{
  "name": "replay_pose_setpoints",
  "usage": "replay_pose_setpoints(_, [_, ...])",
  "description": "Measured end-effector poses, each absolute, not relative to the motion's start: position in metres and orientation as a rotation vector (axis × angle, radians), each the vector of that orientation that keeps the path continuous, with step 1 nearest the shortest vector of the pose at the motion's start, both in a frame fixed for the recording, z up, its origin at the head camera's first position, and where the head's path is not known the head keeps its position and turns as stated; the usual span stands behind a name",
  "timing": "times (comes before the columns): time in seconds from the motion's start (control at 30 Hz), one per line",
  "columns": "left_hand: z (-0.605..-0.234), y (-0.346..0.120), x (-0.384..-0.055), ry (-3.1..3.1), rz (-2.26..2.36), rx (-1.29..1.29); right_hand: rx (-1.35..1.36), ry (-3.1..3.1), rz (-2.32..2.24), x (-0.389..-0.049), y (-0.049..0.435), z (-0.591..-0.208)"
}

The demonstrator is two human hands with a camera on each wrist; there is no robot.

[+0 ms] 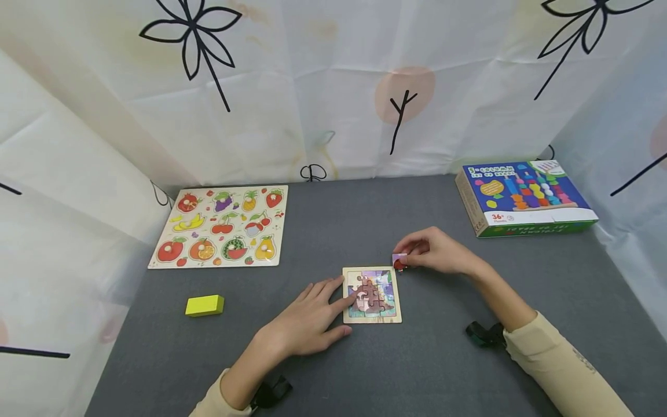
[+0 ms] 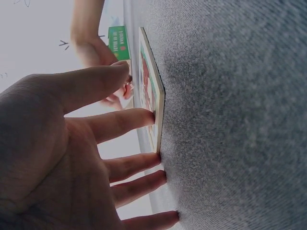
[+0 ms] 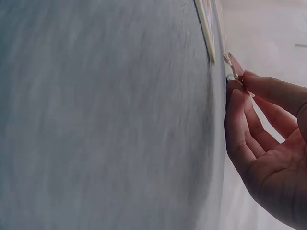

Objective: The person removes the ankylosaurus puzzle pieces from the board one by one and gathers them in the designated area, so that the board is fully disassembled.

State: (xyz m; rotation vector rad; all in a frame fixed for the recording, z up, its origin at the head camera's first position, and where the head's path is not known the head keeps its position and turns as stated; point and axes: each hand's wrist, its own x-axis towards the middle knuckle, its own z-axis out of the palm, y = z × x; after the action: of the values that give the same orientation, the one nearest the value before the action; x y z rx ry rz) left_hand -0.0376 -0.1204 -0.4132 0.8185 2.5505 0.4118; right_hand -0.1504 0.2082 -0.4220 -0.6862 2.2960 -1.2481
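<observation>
A small square jigsaw puzzle in a pale wooden frame lies on the grey table, showing a brown animal figure. Bare wood shows at its upper left. My left hand has its fingers spread, fingertips touching the puzzle's left side; in the left wrist view one fingertip rests on its face. Just beyond the puzzle's upper right corner, my right hand pinches a puzzle piece, purple and red, between thumb and fingers. The right wrist view shows this piece tilted above the table, seen edge-on.
A fruit peg board lies at the back left, with a yellow block in front of it. A boxed bead set sits at the back right. White patterned cloth hangs behind the table.
</observation>
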Motion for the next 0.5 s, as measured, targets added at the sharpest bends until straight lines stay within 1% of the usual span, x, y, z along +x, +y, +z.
replay_pose_setpoints(0.2, [-0.413,-0.12,-0.037,2.551,0.423,0.82,-0.692,2.346,-1.194,-0.156,0.223,-0.423])
replay_pose_setpoints(0.5, [-0.413,-0.12,-0.036,2.555,0.431,0.826,-0.637,2.381,-1.163,-0.158,0.229,-0.427])
